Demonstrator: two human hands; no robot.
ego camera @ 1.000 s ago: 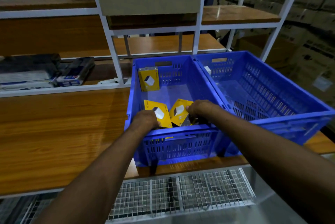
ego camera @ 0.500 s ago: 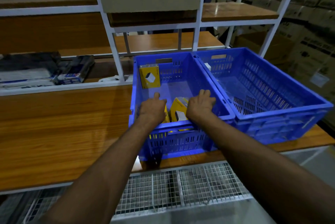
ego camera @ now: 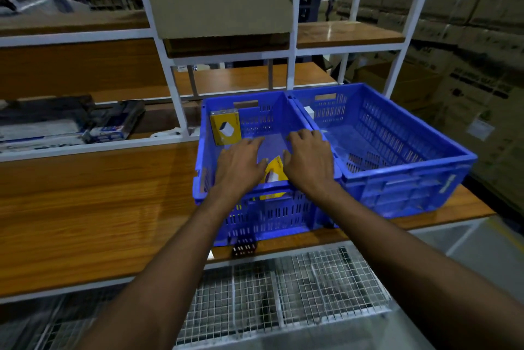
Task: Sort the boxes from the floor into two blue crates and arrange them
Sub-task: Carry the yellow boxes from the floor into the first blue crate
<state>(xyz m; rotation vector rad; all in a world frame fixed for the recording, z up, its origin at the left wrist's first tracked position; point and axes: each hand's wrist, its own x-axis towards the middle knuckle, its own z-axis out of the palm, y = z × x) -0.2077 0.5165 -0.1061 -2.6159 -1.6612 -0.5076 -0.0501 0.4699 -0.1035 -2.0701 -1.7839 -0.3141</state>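
Two hands show in the head view: left hand [ego camera: 241,162] and right hand [ego camera: 309,159] hover over the left crate [ego camera: 204,134], fingers spread wide, holding nothing. A yellow box [ego camera: 274,172] lies between them near that crate's front wall. An upright yellow box [ego camera: 225,128] leans on its far wall. Likely light, stiff cardboard: pinch opposite edges.

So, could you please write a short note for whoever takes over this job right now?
Left hand: open, fingers spread over the near end of the left crate.
Right hand: open, beside it over the same crate; neither grips anything.
Things: an upright yellow box stands against the left crate's far wall; a tilted yellow box lies between the hands, partly hidden. A white box sits in the right crate's far-left corner.
Done: at least three boxes crated.
Left: straighten the tilted one; no boxes on the floor are in view.
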